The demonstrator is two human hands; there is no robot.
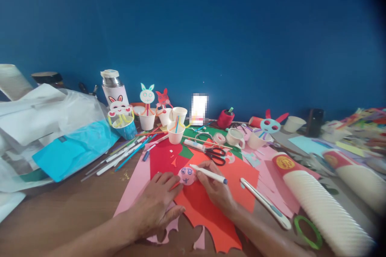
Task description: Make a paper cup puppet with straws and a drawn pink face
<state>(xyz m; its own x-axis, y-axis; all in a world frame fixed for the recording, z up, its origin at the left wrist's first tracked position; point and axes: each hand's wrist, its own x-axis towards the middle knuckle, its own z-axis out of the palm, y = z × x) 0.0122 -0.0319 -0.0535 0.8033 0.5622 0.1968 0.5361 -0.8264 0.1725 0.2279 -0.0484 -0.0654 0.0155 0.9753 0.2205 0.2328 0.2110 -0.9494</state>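
Bare tabletop (98, 194) is giving passage beside the left hand (159, 200). Scissors (215, 154) are blocking beyond the right hand (212, 188), stacked cups (324, 202) farther right.

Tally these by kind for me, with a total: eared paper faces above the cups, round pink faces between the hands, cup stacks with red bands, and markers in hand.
Eared paper faces: 4
Round pink face: 1
Red-banded cup stacks: 2
Marker in the right hand: 1
Total: 8

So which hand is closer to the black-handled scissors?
Right. The right hand, holding a white marker, is just on the near side of the scissors; the left hand is farther left and nearer the person, by the pink paper face.
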